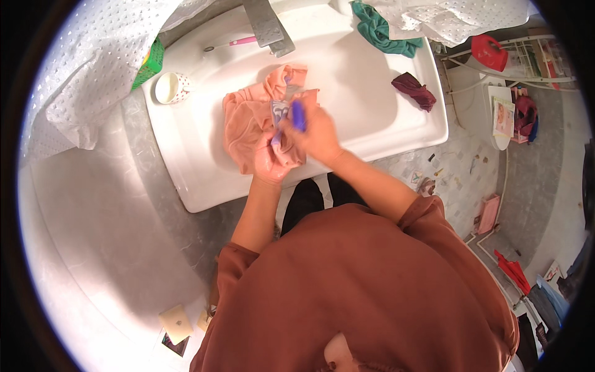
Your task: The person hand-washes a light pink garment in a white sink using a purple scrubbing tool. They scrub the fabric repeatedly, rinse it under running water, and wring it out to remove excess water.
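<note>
A salmon-pink cloth garment point(248, 118) with a grey and purple patterned part lies bunched over the left half of a white washbasin point(186, 149). My left hand point(271, 160) grips a gathered fold of it near the basin's front edge. Above that fold is my right hand point(318, 132), blurred, closed around a purple-blue object point(299, 115), possibly a brush; blur hides its exact kind. The object is over the patterned part of the cloth.
Behind the garment is a metal faucet point(267, 28), with a pink-handled toothbrush point(239, 41) beside it. A dotted mug point(172, 88) stands at the basin's left. Green cloth point(388, 35) and maroon cloth point(413, 90) lie at the right. Plastic curtains hang at both upper sides.
</note>
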Demonstrator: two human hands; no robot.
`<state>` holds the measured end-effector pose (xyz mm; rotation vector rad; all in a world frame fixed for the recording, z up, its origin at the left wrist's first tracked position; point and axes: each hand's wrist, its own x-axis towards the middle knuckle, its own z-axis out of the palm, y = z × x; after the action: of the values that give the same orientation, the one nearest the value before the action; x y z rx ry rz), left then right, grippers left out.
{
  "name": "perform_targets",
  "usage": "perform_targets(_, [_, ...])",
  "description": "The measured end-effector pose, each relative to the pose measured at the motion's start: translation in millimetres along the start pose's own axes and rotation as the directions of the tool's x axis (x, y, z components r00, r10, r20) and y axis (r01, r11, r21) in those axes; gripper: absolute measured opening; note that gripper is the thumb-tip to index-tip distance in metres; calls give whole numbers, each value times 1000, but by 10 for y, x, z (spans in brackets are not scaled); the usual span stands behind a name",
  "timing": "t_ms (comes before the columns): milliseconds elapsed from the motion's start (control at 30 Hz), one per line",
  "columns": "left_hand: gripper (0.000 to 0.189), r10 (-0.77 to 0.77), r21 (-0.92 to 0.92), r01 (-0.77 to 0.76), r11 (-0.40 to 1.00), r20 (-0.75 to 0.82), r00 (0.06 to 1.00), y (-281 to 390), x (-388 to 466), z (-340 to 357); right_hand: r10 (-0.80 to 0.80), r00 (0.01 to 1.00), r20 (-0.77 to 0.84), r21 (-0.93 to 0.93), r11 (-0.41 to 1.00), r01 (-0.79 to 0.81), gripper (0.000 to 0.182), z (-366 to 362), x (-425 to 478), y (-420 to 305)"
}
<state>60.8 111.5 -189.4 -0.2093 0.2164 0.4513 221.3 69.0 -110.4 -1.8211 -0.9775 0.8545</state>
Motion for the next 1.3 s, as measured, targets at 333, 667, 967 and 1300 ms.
perform_targets(333, [75, 147, 290, -173, 941, 110, 983, -128, 70, 128, -149, 986, 80, -262, 951, 165, 76, 378, 216, 63])
perform_targets(667, [62, 117, 179, -124, 976, 48, 992, -245, 94, 367, -71, 995, 68, -379, 921, 92, 64, 317, 364, 297])
perform_targets(967, [31, 562, 845, 69, 530, -411, 718, -224, 170, 882, 140, 923, -357, -258, 935, -242, 57, -1048, 1109, 657])
perform_targets(1300, [13, 812, 892, -147, 427, -307, 496, 126, -299, 593, -552, 819, -155, -560, 732, 388, 38, -1495, 1672, 949])
